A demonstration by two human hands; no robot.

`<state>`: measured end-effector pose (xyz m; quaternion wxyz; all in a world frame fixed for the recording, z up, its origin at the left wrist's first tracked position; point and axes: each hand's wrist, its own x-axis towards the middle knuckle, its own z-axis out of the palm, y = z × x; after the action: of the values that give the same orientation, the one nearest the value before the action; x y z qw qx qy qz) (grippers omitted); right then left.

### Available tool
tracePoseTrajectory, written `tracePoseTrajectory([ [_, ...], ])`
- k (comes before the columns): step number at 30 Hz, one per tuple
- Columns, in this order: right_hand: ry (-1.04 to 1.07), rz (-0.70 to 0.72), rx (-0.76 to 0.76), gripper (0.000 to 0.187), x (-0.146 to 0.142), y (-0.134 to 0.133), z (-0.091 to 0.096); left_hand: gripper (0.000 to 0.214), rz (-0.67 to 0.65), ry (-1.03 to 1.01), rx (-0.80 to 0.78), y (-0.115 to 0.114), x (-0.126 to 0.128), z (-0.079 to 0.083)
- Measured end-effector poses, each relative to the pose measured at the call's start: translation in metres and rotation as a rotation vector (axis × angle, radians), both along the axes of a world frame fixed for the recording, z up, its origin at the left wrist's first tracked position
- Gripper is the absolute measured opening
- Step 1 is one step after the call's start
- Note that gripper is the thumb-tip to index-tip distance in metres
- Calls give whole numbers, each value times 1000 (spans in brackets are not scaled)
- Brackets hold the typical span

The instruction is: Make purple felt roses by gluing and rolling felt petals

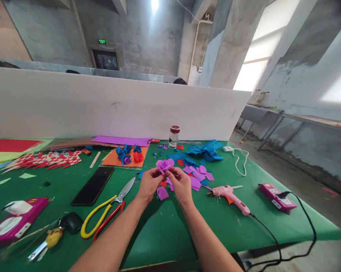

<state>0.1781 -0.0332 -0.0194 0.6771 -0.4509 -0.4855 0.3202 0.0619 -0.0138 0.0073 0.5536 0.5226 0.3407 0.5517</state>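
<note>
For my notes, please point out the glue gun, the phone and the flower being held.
Glue gun (227, 190), head view: pink body.
Phone (93, 186), head view: dark screen.
Held flower (164, 164), head view: purple petals.

Purple flower, pink glue gun

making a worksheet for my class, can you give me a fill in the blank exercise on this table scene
1. The left hand and right hand hold a paper flower coloured ____.
2. Of the two hands, the glue gun lies nearer the ____ one.
3. The scissors have handles in red and ____.
4. Blue flowers rest on a sheet coloured ____.

Missing words: purple; right; yellow; orange.
</note>
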Motion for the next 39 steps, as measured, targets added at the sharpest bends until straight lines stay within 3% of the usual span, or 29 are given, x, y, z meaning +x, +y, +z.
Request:
tracePoseTrajectory([
  [4,-50,-28,26,24,0,1,-3,23,2,10,12,1,1,-1],
  [12,45,23,30,28,0,1,-6,22,21,-1,-6,0,1,0],
  [18,-248,-288,207,18,-5,-14,1,18,105,-4,-4,4,1,-6],
  [23,-498,-380,360,11,-17,-19,8,12,93,-84,21,9,2,-13],
  [32,-579,-445,354,5,-20,-16,8,7,61,-49,36,7,2,-13],
  [39,-590,-418,298,6,-17,-15,5,9,63,-32,38,7,3,-15],
])
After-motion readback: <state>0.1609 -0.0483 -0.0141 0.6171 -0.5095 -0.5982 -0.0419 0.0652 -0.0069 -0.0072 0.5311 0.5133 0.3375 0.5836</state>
